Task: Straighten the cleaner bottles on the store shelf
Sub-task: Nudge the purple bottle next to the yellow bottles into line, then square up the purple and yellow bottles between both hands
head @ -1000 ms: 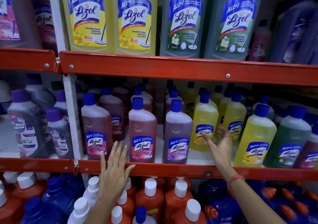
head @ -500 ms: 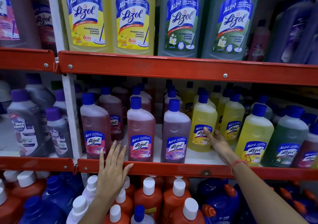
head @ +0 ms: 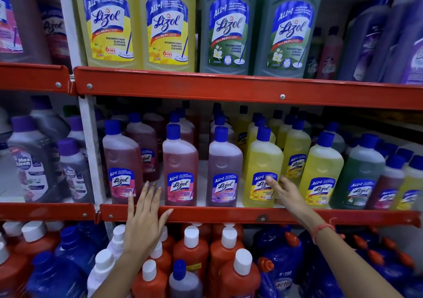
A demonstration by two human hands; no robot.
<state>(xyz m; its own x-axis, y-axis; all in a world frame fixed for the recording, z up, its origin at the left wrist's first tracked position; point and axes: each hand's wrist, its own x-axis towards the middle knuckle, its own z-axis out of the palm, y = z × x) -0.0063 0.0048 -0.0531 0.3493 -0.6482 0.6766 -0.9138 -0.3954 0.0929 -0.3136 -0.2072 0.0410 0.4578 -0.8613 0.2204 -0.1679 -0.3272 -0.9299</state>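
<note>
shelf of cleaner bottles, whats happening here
A person is tidying the middle shelf of a store rack. Their right hand is on the lower side of a yellow bottle in the front row, fingers over its label. The left hand is open, resting flat against the red shelf edge below the pink bottles, holding nothing. The front-row bottles stand upright, labels mostly facing out.
</note>
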